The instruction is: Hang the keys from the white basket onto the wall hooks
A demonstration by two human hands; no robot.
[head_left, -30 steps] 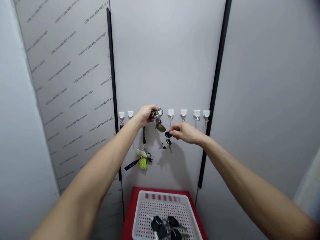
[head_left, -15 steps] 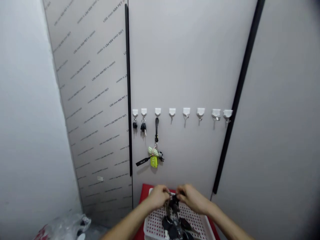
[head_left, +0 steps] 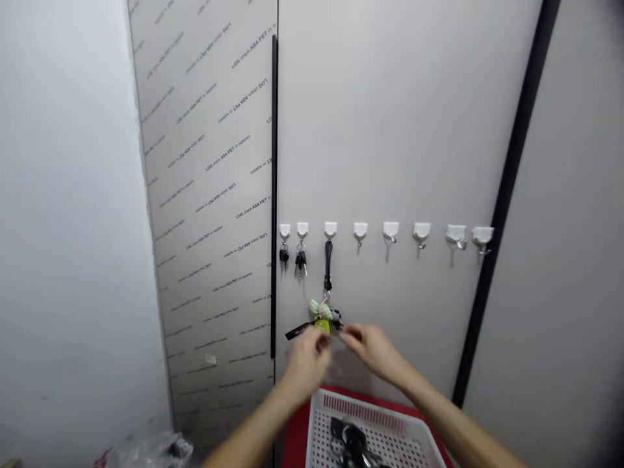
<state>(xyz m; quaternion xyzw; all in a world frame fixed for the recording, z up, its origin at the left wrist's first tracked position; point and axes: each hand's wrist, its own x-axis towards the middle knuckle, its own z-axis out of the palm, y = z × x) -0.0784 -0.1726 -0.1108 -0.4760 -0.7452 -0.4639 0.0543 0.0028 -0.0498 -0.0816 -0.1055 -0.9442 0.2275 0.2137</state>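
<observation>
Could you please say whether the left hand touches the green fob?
Cannot tell; the head view shows the left hand overlapping the green fob, hiding any gap.

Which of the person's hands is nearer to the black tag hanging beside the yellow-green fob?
Left. The left hand appears just below and right of the black tag; the right hand is farther right, beyond the yellow-green fob.

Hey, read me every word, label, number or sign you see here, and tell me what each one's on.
"LOG chem ASA PET in": dark print repeated in slanting rows on the light grey panel at left; some repeats look garbled or upside down.
White lettering on the black tag: too small and blurred to read.
Small white sticker low on that panel: nothing legible.
No numbers that I can read.
</observation>
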